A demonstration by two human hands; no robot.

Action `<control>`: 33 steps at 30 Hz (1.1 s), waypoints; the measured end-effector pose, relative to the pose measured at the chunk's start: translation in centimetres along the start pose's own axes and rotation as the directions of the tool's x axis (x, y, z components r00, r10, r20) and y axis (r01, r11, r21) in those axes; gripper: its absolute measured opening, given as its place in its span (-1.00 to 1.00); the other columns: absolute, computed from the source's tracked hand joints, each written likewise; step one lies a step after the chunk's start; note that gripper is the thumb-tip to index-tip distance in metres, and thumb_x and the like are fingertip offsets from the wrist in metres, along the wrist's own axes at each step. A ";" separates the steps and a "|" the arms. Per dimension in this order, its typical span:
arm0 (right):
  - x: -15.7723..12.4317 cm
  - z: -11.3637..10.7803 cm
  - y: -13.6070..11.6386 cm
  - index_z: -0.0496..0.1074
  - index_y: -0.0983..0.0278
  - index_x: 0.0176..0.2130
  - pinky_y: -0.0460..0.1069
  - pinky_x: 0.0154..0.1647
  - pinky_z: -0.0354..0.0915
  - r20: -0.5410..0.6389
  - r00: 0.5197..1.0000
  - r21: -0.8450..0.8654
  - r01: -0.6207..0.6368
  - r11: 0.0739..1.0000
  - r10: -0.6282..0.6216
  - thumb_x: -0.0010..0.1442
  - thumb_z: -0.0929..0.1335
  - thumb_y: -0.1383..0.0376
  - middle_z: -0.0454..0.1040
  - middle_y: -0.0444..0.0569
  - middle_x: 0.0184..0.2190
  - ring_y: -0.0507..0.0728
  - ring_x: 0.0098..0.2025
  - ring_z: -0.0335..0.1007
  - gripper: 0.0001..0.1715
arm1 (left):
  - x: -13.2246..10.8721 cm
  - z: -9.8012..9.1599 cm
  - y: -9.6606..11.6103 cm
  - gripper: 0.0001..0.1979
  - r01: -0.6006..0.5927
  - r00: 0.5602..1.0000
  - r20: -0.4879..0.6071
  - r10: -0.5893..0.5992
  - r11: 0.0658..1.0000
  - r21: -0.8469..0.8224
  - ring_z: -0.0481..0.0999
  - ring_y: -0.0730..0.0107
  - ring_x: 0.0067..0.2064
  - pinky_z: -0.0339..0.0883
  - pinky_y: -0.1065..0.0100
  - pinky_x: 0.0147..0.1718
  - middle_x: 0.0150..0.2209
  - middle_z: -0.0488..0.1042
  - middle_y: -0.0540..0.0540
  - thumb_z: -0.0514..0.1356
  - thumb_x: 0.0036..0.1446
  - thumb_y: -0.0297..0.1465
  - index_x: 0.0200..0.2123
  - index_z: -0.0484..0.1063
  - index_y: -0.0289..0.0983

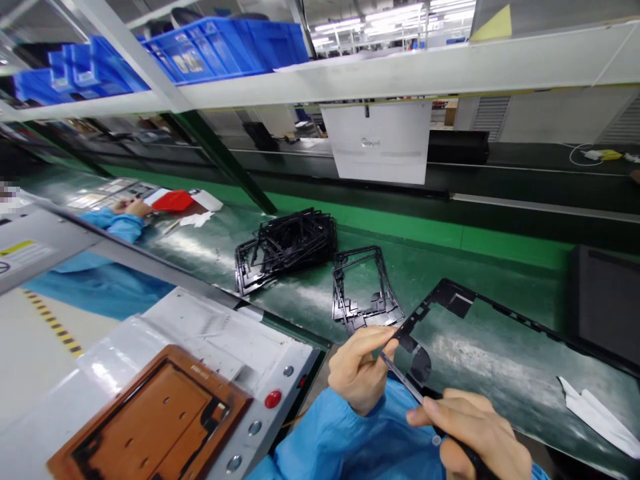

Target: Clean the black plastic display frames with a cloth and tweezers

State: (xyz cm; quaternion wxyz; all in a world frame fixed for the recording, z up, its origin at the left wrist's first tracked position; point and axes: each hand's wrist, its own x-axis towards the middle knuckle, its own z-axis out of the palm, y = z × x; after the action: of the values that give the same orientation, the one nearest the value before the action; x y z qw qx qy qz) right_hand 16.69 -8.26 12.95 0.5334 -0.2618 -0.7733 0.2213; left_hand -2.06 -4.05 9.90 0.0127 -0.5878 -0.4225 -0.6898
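Observation:
My left hand (357, 367) pinches the near edge of a large thin black plastic frame (453, 300) held over the green belt. My right hand (473, 433) grips a slim dark tool (403, 380), its tip resting against the frame near my left thumb. Both of my sleeves are blue. A short stack of similar black frames (365, 290) lies on the belt just beyond my left hand. A bigger, messy pile of frames (287, 247) sits farther left.
A grey machine with an orange-brown fixture plate (155, 420) and a red button (273, 399) stands at the near left. A co-worker's hand (133, 208) in a blue sleeve rests by a red sheet (175, 200). White scrap (595, 413) lies right; blue bins (220, 47) sit overhead.

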 end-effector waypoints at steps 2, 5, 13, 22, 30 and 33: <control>-0.2 -0.1 0.2 0.49 0.31 0.27 -0.11 0.07 0.62 0.051 0.998 -0.093 0.046 0.995 -0.041 0.64 0.31 0.13 0.76 -0.02 -0.11 0.08 -0.12 0.76 -0.59 | -0.1 0.0 0.0 -0.93 -0.012 1.000 -0.012 0.013 0.998 0.063 0.73 0.47 -0.29 0.65 0.49 -0.23 -0.27 0.71 -0.02 0.41 0.32 -0.50 -0.14 0.62 -0.28; -0.2 0.0 0.1 0.40 0.32 0.38 -0.12 0.13 0.58 0.088 0.990 -0.170 0.128 0.977 -0.115 0.66 0.29 0.17 0.76 -0.04 -0.08 0.05 -0.09 0.76 -0.54 | -0.4 0.3 0.1 -0.89 -0.030 0.998 -0.040 0.038 0.984 0.176 0.72 0.47 -0.29 0.64 0.50 -0.21 -0.28 0.71 -0.01 0.38 0.30 -0.56 -0.14 0.63 -0.29; -1.3 0.6 0.6 0.12 0.40 0.59 0.01 0.02 0.67 0.163 0.968 -0.223 0.223 0.949 -0.189 0.67 0.24 0.24 0.75 0.07 -0.05 0.14 -0.11 0.77 -0.35 | -0.7 1.1 0.7 -0.85 -0.094 0.993 -0.041 0.111 0.949 0.300 0.72 0.48 -0.28 0.64 0.49 -0.18 -0.26 0.71 -0.04 0.29 0.35 -0.56 -0.07 0.63 -0.30; -0.4 0.3 0.2 0.34 0.41 0.40 -0.04 -0.02 0.64 0.196 0.961 -0.293 0.248 0.923 -0.196 0.68 0.24 0.31 0.76 0.05 -0.10 0.10 -0.09 0.76 -0.56 | -0.3 0.6 1.0 -0.85 -0.020 1.000 0.019 0.016 0.969 0.246 0.72 0.50 -0.24 0.63 0.51 -0.16 -0.23 0.71 -0.03 0.33 0.31 -0.57 -0.09 0.60 -0.29; -0.8 1.5 1.5 0.50 0.53 0.11 0.05 -0.15 0.65 0.211 0.916 -0.166 0.378 0.911 -0.342 0.52 0.30 0.54 0.73 0.27 -0.10 0.20 -0.07 0.75 -0.75 | -1.5 1.5 0.5 -0.89 0.069 0.993 -0.108 -0.046 0.973 0.220 0.64 0.54 -0.33 0.54 0.53 -0.27 -0.32 0.62 0.01 0.27 0.35 -0.54 -0.11 0.57 -0.29; -0.6 1.6 1.5 0.53 0.47 0.05 0.00 -0.17 0.64 0.190 0.923 -0.211 0.372 0.904 -0.336 0.48 0.31 0.59 0.73 0.24 -0.13 0.17 -0.10 0.75 -0.74 | -1.5 2.0 0.9 -0.89 0.082 0.991 -0.122 -0.055 0.970 0.227 0.61 0.53 -0.36 0.52 0.51 -0.29 -0.35 0.59 0.02 0.27 0.32 -0.56 -0.14 0.57 -0.28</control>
State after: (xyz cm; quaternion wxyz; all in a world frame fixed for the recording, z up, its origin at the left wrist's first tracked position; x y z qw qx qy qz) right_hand 15.63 -7.64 11.08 0.4692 -0.1627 -0.8669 0.0431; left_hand 0.48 -4.14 9.14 0.0817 -0.5267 -0.5186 -0.6686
